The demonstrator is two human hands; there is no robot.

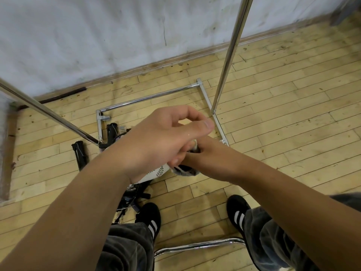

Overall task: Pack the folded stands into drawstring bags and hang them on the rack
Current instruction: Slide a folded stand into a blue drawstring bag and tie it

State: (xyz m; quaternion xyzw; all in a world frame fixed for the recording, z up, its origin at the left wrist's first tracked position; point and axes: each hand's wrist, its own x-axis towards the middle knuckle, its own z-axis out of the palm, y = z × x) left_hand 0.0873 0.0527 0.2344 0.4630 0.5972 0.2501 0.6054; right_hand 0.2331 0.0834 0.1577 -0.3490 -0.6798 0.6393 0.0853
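Note:
My left hand [166, 141] is raised in front of me with thumb and forefinger curled into a ring; whether they pinch a cord I cannot tell. Just below it, my right hand [207, 153] grips the gathered mouth of a white drawstring bag [156, 173] printed with a leaf motif, dark stand parts showing at its opening. The bag's body is mostly hidden behind my left wrist. On the floor, a black bagged stand [80, 155] lies to the left, another [112, 133] stands near the rack's base, and loose black stands [130, 198] lie beside my left shoe.
The chrome rack has a base frame [148, 97] on the wood floor, an upright pole [228, 55] at right and a slanting pole [48, 112] at left. A chrome bar [199, 245] lies between my feet. A white wall runs behind.

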